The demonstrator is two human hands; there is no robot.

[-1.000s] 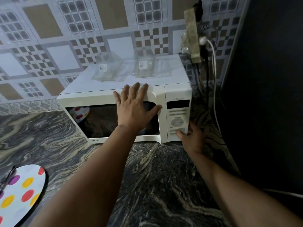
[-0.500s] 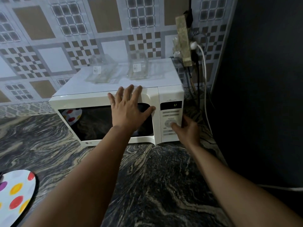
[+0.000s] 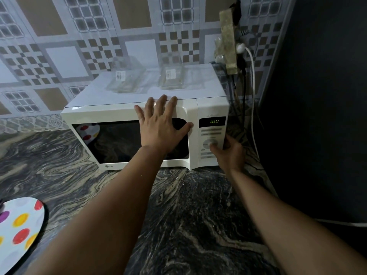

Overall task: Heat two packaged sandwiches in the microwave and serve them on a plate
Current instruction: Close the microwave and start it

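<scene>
The white microwave (image 3: pixel 139 114) sits on the marbled counter (image 3: pixel 188 215), door shut. The left hand (image 3: pixel 160 128) presses flat on the door, fingers spread and released. The right hand (image 3: pixel 230 153) pinches the dial (image 3: pixel 210 143) under the lit display (image 3: pixel 212 122). Two clear packages (image 3: pixel 127 76) rest on top; a dotted plate (image 3: pixel 19 225) lies near left.

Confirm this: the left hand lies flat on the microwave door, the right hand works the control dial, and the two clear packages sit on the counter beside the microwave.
Wrong in one point. The head view shows the two clear packages on top of the microwave, not on the counter. The left hand does lie flat on the door, and the right hand is at the control dial.
</scene>
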